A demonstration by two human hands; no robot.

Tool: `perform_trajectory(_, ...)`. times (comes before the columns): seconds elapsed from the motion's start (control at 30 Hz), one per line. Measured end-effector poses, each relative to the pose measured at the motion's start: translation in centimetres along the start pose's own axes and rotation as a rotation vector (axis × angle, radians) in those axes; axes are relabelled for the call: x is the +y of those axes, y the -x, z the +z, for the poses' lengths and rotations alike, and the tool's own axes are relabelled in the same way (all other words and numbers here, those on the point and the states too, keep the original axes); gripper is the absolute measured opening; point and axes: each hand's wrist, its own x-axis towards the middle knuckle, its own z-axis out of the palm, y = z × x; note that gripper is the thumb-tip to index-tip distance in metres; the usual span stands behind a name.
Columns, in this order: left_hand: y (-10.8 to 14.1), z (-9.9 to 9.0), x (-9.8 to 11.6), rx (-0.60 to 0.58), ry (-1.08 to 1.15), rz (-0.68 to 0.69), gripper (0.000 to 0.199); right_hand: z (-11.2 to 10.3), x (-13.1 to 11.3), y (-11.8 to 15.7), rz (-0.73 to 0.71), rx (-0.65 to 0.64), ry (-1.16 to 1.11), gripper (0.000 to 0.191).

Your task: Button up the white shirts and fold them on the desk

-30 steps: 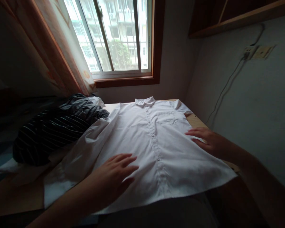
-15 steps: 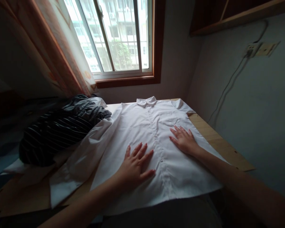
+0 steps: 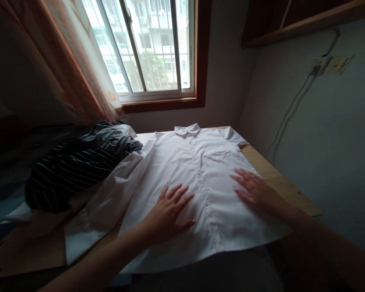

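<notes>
A white button-up shirt lies front side up on a wooden board, its collar toward the window and its hem toward me. One long sleeve stretches out to the left; the other sleeve shows only in part at the far right. My left hand is over the lower left front with its fingers spread, holding nothing. On the right front, below the chest pocket, is my right hand, fingers extended and likewise holding nothing. Whether either palm touches the cloth, I cannot tell.
A heap of dark striped clothing lies left of the shirt. The wooden board shows along the right edge. Behind are a window and a curtain. A cable hangs from a wall socket.
My right hand has moved right and toward me, nearer the shirt's side edge. My left hand has shifted slightly left. The shirt stays nearly as it was.
</notes>
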Motion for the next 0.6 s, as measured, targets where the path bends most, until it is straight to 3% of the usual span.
perform_trajectory(0.07, -2.1, 0.4, 0.3, 0.055, 0.007, 0.079, 0.059, -0.9, -2.4, 0.2, -0.211, -0.167, -0.167, 0.052)
perform_trajectory(0.17, -4.2, 1.0, 0.4, 0.026, 0.062, 0.217, 0.054, -1.9, -4.9, 1.2, -0.371, -0.289, -0.357, 0.049)
perform_trajectory(0.27, -4.1, 0.9, 0.5, -0.059, 0.128, 0.341, 0.052, -3.0, -5.4, 2.8, -0.456, -0.384, -0.512, 0.047)
perform_trajectory(0.37, -3.0, 0.2, 0.7, -0.117, 0.178, 0.388, 0.054, -4.5, -4.9, 3.7, -0.452, -0.437, -0.624, 0.035)
perform_trajectory(0.47, -2.0, -0.2, 1.4, -0.151, 0.190, 0.399, 0.056, -5.6, -4.6, 2.6, -0.395, -0.349, -0.706, 0.023)
perform_trajectory(0.6, -1.4, 0.1, 2.7, -0.134, 0.192, 0.384, 0.062, -4.9, -5.0, -2.4, -0.304, -0.064, -0.626, 0.029)
